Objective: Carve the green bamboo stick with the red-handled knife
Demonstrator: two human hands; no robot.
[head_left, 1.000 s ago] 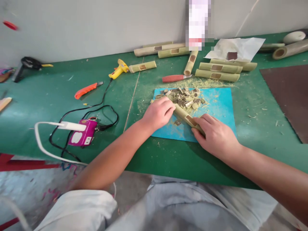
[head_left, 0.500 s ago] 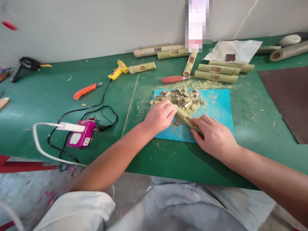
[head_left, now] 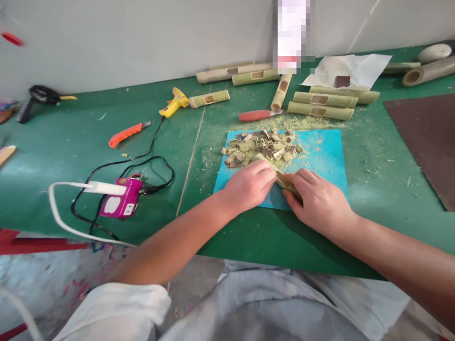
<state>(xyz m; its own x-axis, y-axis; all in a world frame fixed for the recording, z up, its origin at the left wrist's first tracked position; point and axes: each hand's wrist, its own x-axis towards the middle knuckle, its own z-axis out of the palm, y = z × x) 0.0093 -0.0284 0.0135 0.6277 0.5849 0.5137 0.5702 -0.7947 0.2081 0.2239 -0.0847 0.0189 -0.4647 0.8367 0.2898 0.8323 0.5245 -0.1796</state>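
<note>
A short green bamboo tube (head_left: 269,164) with a rectangular window cut in its side lies slanted over a blue mat (head_left: 329,163). My right hand (head_left: 318,196) is wrapped round its near end, thumb underneath. Against the tube's left side, beside the window, my left hand (head_left: 250,184) has its fingers curled closed, with the fingertips partly hidden. A heap of bamboo chips (head_left: 265,144) and pale dust covers the mat's upper part, just beyond the tube.
Behind the mat lie a red-handled knife (head_left: 258,115) and several windowed bamboo tubes (head_left: 320,112). To the left are an orange cutter (head_left: 126,135), a yellow glue gun (head_left: 175,103) and a purple power socket (head_left: 122,201) with cords. A brown sheet (head_left: 423,137) lies right.
My left hand has slid right and toward me along the tube, from its far end to the window. My right hand keeps its hold in nearly the same spot.
</note>
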